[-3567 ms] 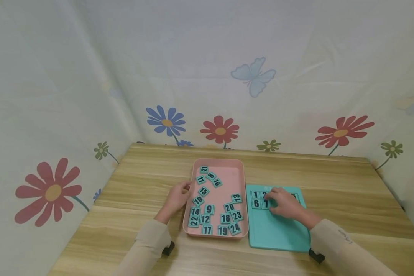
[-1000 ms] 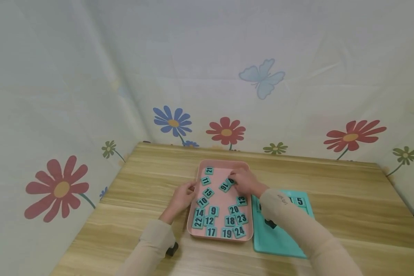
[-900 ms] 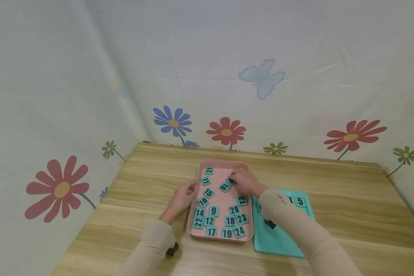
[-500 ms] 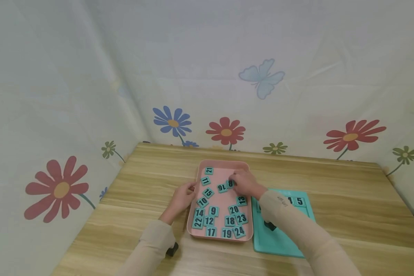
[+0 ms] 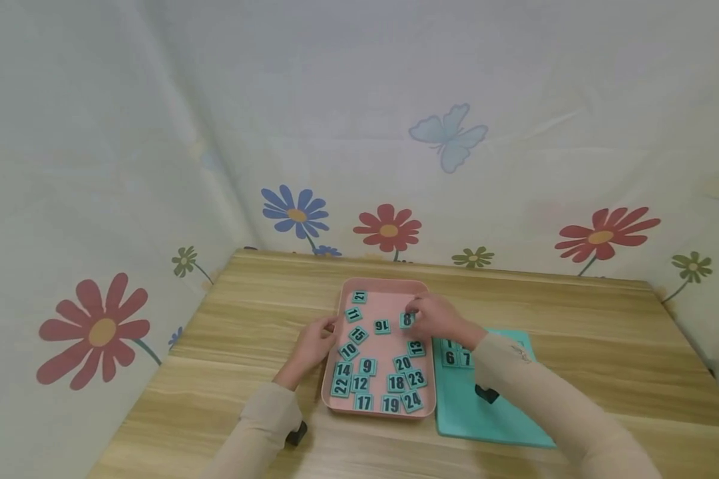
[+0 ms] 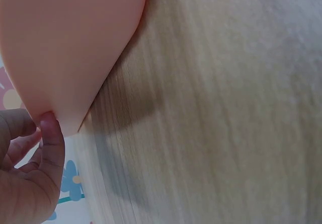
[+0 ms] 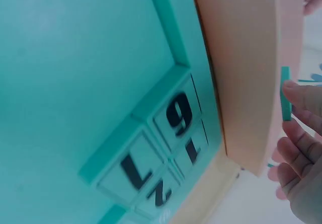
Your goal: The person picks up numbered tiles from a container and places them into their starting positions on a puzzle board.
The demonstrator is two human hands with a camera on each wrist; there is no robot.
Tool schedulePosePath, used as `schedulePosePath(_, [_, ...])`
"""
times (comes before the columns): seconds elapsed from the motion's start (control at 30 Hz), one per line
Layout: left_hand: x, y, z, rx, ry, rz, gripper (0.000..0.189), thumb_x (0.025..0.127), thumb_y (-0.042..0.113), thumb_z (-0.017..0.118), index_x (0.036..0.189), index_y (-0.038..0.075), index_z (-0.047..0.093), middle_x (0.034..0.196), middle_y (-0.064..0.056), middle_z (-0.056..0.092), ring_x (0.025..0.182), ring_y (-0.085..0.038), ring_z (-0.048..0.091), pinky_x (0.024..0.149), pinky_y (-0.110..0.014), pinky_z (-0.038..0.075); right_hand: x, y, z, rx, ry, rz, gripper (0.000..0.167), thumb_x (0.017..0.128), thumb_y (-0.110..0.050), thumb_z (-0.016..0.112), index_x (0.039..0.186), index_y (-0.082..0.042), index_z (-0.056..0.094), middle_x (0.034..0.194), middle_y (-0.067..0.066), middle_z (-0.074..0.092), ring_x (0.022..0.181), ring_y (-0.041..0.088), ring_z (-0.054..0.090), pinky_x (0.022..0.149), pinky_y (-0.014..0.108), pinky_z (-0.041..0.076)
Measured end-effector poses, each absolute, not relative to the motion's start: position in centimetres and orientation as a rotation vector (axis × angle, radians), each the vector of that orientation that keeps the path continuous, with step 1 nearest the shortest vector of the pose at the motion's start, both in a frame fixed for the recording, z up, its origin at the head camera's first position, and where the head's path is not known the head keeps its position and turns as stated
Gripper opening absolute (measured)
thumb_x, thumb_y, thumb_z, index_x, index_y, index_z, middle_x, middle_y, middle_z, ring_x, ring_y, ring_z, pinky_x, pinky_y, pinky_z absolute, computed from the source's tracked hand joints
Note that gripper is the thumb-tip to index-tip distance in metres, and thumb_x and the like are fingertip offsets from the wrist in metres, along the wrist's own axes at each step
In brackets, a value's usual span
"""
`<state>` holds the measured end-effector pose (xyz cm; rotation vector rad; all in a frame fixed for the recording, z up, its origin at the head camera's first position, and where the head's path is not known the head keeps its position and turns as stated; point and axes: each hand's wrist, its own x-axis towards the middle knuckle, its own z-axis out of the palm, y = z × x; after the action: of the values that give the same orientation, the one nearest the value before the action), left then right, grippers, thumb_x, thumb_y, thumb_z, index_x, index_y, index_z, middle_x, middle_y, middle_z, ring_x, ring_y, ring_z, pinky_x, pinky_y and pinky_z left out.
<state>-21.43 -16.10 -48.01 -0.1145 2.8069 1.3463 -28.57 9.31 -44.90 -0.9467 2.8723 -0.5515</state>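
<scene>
Between thumb and fingertips my right hand point(image 5: 440, 320) pinches a teal number tile marked 8 point(image 5: 407, 320), at the right side of the pink tray point(image 5: 389, 286). From the right wrist view the tile point(image 7: 285, 95) shows edge-on, raised at the tray's rim. My left hand point(image 5: 311, 344) holds the tray's left rim; in the left wrist view its thumb point(image 6: 49, 126) presses the tray's outer wall. Tile 16 point(image 5: 382, 326) lies upside down nearby in the tray. To the right is a teal board point(image 5: 485, 416) with tiles 6 point(image 5: 450, 358) and 7 point(image 5: 467, 358), partly covered by my right arm.
Several more numbered tiles lie loose in the tray, among them 21 point(image 5: 359, 297) at the back and 24 point(image 5: 412, 400) at the front. Tray and board stand side by side on a wooden table point(image 5: 263, 293). A flowered cloth point(image 5: 359, 166) hangs behind.
My right hand went from the board to the tray and took hold of tile 8, then drew it right, away from tile 16, which turned. My left hand stays on the rim.
</scene>
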Motion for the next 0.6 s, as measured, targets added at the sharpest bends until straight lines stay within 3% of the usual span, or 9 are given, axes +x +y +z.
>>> schedulePosePath(0.23, [-21.4, -16.2, -48.1, -0.115, 2.796, 1.344, 0.04, 0.085, 0.007, 0.05, 0.125, 0.002, 0.047, 0.104, -0.013, 0.057, 0.094, -0.025, 0.06, 0.075, -0.029, 0.053, -27.6, 12.5, -43.7, -0.977, 2.802, -0.664, 0.023, 0.074, -0.019, 0.067, 0.095, -0.01, 0.065, 0.093, 0.0, 0.062, 0.087, 0.016, 0.055, 0.077, 0.034, 0.049])
schedulePosePath(0.6, [-21.4, -16.1, -47.9, -0.113, 2.816, 1.321, 0.039, 0.085, 0.007, 0.051, 0.124, 0.003, 0.048, 0.102, -0.012, 0.057, 0.091, -0.023, 0.06, 0.074, -0.029, 0.053, -25.9, 17.8, -43.8, -0.945, 2.763, -0.729, 0.025, 0.075, -0.011, 0.065, 0.099, -0.001, 0.063, 0.091, 0.006, 0.061, 0.086, 0.022, 0.056, 0.073, 0.036, 0.05])
